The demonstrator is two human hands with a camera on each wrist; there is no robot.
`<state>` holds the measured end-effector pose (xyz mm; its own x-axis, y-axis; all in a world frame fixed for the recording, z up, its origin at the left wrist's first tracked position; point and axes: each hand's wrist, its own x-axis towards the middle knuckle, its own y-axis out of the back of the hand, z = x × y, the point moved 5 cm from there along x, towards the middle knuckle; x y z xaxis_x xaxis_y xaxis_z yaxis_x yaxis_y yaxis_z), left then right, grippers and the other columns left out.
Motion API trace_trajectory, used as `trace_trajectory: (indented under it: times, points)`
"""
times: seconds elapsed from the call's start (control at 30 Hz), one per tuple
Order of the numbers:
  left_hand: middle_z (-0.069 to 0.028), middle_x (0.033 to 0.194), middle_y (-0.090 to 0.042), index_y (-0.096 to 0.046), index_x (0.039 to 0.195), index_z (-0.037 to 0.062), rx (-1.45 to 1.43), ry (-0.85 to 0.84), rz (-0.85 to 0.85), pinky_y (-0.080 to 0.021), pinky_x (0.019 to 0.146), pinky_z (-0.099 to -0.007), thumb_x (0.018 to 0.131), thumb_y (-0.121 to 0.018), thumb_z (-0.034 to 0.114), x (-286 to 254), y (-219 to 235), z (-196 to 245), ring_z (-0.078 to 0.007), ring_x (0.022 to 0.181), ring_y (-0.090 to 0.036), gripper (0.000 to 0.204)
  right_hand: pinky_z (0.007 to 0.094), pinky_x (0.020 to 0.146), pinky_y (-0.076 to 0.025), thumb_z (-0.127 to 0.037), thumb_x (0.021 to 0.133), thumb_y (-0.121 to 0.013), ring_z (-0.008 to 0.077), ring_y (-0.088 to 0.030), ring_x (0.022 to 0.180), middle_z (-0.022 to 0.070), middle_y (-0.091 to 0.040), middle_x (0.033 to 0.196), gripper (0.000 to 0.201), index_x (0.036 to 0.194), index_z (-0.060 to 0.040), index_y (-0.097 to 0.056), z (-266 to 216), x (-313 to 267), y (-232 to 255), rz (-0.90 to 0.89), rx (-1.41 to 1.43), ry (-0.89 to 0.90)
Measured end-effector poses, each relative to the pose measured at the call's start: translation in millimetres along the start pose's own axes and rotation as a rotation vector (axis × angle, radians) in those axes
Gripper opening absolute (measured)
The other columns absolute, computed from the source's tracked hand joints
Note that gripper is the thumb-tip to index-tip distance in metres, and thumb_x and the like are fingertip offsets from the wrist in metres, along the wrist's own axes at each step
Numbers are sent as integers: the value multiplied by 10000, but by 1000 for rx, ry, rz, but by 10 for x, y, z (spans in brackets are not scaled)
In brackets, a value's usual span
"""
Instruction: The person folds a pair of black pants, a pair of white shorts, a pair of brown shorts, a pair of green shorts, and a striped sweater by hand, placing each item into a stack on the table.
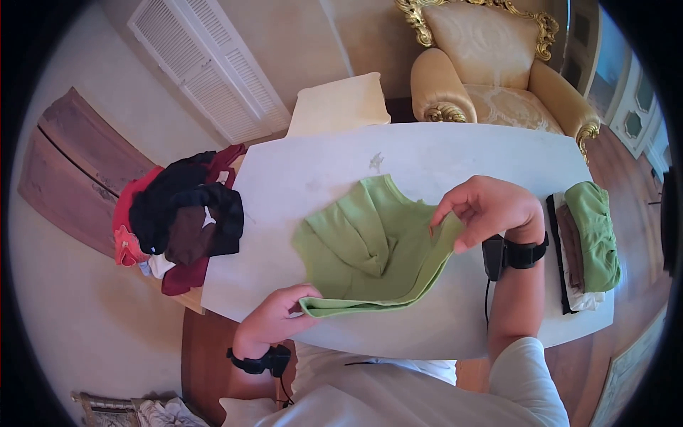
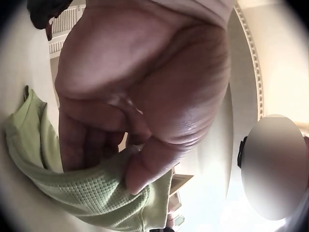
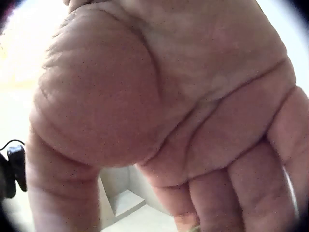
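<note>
A light green knit top (image 1: pixel 348 249) lies partly on the white table, its near hem raised towards the person. My left hand (image 1: pixel 274 322) pinches the hem at its near left end. In the left wrist view the thumb (image 2: pixel 140 176) presses the textured fabric, and the fingers are behind the cloth. My right hand (image 1: pixel 496 208) holds the right end of the hem between thumb and fingers. The right wrist view shows mostly the palm (image 3: pixel 193 96), with a sliver of green at the fingertips.
A heap of dark and red clothes (image 1: pixel 188 213) lies at the table's left end. On the right stands a folded stack topped by a green garment (image 1: pixel 592 235). Beyond the white table (image 1: pixel 299 164) are a gold armchair (image 1: pixel 491 50) and a cream side table (image 1: pixel 341 103).
</note>
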<state>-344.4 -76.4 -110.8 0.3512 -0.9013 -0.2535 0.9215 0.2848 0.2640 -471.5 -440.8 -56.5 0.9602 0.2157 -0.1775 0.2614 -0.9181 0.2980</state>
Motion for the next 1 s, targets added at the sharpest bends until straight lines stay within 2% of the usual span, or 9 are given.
trace_trajectory:
  times: [0.07,0.17,0.27,0.4,0.47,0.57,0.7,0.9,1.0]
  points:
    - [11,1047,-633,-637,1183,17,-165,38,-2,-498,842,-268,938,-726,-34,-89,49,-57,-73,960,-605,266,248,766,-606,34,813,-799,107,-741,856,82,-779,928,425,1227,41,-699,-87,-40,-82,-18,283,117]
    - [-3,1107,-666,-621,1273,17,-305,-22,50,-525,882,-278,972,-698,-4,-121,154,-157,-82,1010,-634,312,265,776,-616,81,848,-746,138,-754,895,116,-781,1032,402,1242,57,-666,162,147,-18,5,217,141]
    - [-51,1228,-683,-597,1354,6,-481,-73,219,-532,962,-313,994,-669,34,15,306,-331,-123,1098,-658,368,284,794,-624,75,877,-723,163,-760,924,132,-772,1099,347,1218,56,-665,293,405,68,123,206,6]
    - [-96,1273,-679,-543,1415,4,-625,-39,460,-547,998,-379,1025,-657,138,380,573,-728,-188,1176,-659,428,300,781,-629,-18,908,-725,175,-755,933,173,-749,1159,457,1345,41,-602,768,975,-47,545,525,-43]
    - [-93,1247,-680,-513,1440,18,-655,34,572,-557,977,-395,1024,-670,159,469,755,-1051,-198,1164,-660,466,321,788,-628,-63,904,-743,207,-757,938,181,-735,1198,521,1386,37,-575,1072,1161,-103,617,145,-49]
    - [-107,1220,-673,-419,1501,43,-561,100,673,-571,932,-388,1004,-704,141,528,777,-1102,-212,1111,-673,581,378,880,-611,-119,879,-774,290,-738,1029,192,-701,1283,609,1429,22,-556,997,1190,-131,671,-230,-10]
    - [-133,1187,-673,-315,1558,52,-360,74,596,-576,893,-365,958,-738,67,542,741,-1173,-209,1052,-683,734,458,1069,-523,-162,836,-803,404,-642,1237,209,-633,1415,678,1452,-20,-560,912,1199,-242,605,-640,126]
    - [-191,1151,-707,-219,1611,11,47,161,538,-565,864,-335,918,-725,45,468,707,-1043,-210,997,-710,858,503,1064,-499,-168,837,-782,450,-598,1248,234,-648,1330,649,1436,-52,-561,979,1117,-408,631,-913,127]
    - [-202,1135,-711,-199,1622,-2,227,209,542,-557,852,-325,936,-704,73,407,672,-804,-209,969,-711,855,528,1028,-524,-147,857,-679,452,-603,1267,253,-652,1328,579,1418,-62,-560,841,1123,-313,603,-746,-152]
